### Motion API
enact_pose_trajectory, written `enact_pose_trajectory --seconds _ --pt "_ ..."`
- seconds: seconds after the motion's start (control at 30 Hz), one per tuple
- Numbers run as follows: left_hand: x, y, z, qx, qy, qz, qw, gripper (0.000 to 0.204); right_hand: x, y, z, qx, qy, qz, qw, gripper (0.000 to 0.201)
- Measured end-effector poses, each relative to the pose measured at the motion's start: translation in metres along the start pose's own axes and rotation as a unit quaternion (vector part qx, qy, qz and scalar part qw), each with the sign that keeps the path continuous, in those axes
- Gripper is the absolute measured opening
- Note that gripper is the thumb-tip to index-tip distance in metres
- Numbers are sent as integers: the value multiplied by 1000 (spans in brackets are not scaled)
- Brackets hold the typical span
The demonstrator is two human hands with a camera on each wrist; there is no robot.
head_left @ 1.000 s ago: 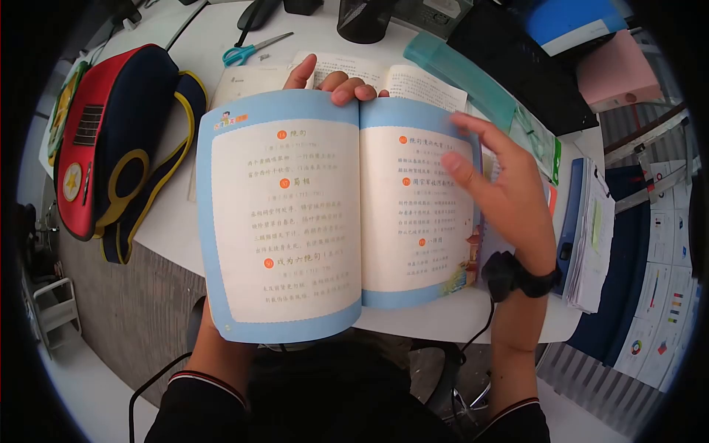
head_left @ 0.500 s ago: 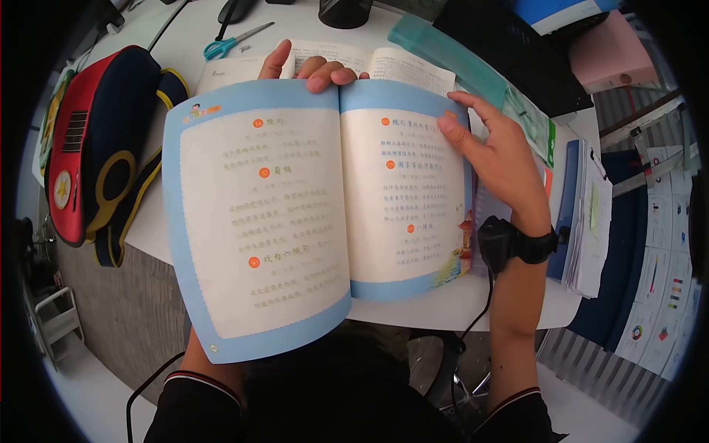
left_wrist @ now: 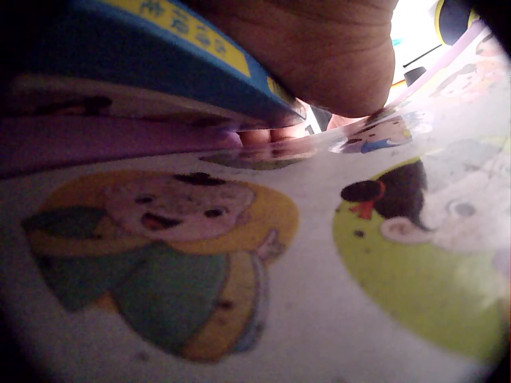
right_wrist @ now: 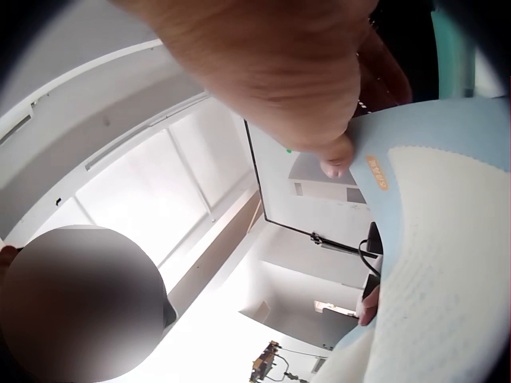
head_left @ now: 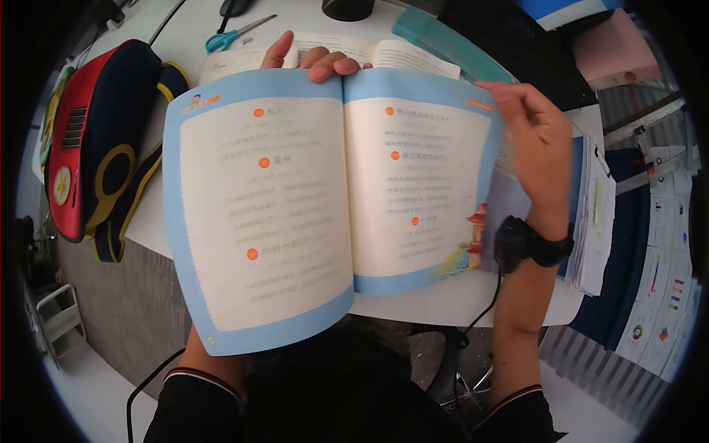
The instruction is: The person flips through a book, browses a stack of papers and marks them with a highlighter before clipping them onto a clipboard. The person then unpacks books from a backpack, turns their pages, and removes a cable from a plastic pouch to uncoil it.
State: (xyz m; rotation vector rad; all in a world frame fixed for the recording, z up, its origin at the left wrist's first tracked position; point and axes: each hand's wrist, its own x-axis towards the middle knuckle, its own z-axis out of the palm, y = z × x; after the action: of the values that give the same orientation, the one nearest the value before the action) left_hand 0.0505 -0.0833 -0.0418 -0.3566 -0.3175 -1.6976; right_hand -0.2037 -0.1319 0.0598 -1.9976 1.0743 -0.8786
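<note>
An open book (head_left: 258, 214) with blue-bordered pages of printed Chinese verse is held up over the desk's front edge. From behind, my left hand (head_left: 323, 65) grips it, several fingertips bent over the top edge by the spine and one digit sticking up. In the left wrist view, that hand (left_wrist: 327, 56) lies along the blue spine (left_wrist: 152, 56), above a cover (left_wrist: 176, 239) with cartoon children. My right hand (head_left: 538, 144) pinches the upper outer corner of the right page (head_left: 413, 184), which bends. The right wrist view has thumb and fingers at this page's edge (right_wrist: 371, 171).
Behind the held book lies another open book (head_left: 413, 59), near teal scissors (head_left: 235, 35). A red and navy bag (head_left: 103, 140) sits on the left. To the right are a teal case (head_left: 447, 44), a pink box (head_left: 617, 55) and a stack of papers (head_left: 591, 221).
My right hand came to the right page's upper corner, then drew outward to the right with it, bending the page. The left hand keeps its hold at the top edge.
</note>
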Motion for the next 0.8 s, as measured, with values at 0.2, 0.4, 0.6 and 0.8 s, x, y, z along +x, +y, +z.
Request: enact_pose_trajectory --seconds 0.2,0.4,0.6,0.8 --pt "1 6 5 14 46 -9 999 50 -23 -34 -18 134 -102 59 984 75" --pt "-1 10 13 16 63 -30 997 55 -41 -42 -25 374 -320 36 870 109" --pt "1 -15 37 74 350 57 932 37 -47 -79 22 59 -410 -174 894 118" --pt "0 4 31 99 253 -8 962 53 -53 -78 35 32 -405 -202 891 101"
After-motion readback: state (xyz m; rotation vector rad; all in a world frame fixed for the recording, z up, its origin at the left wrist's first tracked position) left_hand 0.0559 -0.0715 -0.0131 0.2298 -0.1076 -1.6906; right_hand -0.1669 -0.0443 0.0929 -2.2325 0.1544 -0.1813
